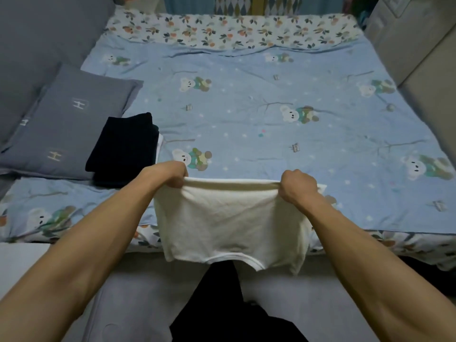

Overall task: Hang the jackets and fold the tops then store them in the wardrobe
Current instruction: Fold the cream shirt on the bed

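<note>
Both fists are closed tight on the white top: left hand pinching one end of its upper fold edge, right hand the other. That edge runs straight across between them, both hands about equally near, and the rest hangs down over the near edge of the bed, neckline at the bottom. Left of the top, a folded dark stack sits by the grey pillow. I'd guess the top gets laid flat forward onto the bed.

Only readable marks: letter "H" motifs on grey pillow at left of bed, three visible, pale stitching, each set in faint square outline. Small grey tag-like prints on blue bedsheet too blurry to read.
</note>
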### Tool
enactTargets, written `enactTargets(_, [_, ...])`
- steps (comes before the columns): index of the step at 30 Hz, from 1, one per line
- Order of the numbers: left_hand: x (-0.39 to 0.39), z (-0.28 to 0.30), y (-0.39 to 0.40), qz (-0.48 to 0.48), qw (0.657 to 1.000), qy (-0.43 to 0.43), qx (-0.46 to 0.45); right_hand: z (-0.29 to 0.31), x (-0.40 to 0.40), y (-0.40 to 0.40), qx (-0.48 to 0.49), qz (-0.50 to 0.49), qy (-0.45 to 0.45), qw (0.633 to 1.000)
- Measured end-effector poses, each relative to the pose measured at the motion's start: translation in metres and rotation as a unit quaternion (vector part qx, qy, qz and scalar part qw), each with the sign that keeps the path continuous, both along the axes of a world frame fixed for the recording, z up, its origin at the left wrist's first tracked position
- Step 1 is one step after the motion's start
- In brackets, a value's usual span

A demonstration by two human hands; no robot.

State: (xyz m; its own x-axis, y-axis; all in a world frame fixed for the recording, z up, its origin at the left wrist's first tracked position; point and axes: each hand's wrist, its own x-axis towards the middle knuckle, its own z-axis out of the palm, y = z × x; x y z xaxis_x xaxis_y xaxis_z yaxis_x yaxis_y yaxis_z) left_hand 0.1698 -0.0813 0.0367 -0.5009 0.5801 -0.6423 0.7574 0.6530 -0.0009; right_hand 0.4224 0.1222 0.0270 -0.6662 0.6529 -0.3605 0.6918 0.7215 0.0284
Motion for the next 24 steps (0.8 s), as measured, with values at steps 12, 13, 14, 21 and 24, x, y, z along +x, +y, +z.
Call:
enactTargets(12, [-0.118, -0.184, 0.127, 0.087, 0.969, 0.017, 0.232, -0.148, -0.167, 0.121, -0.047, -0.028, -0.021, 0.998])
enactTargets(13, [-0.110, -0.198, 0.128, 0.075, 0.974, -0.004, 0.215, -0.159, -0.166, 0.121, -0.071, -0.032, -0.023, 0.997])
enactTargets(14, [-0.102, -0.214, 0.130, 0.059, 0.979, -0.021, 0.194, -0.171, -0.165, 0.120, -0.092, -0.031, -0.035, 0.995])
enactTargets(21, [-0.053, -0.314, 0.150, -0.094, 0.986, -0.068, 0.116, -0.263, -0.150, 0.114, -0.148, 0.029, -0.020, 0.988])
enactTargets(24, [-0.035, -0.341, 0.154, -0.123, 0.982, -0.040, 0.141, -0.300, -0.146, 0.123, -0.147, 0.095, 0.002, 0.985])
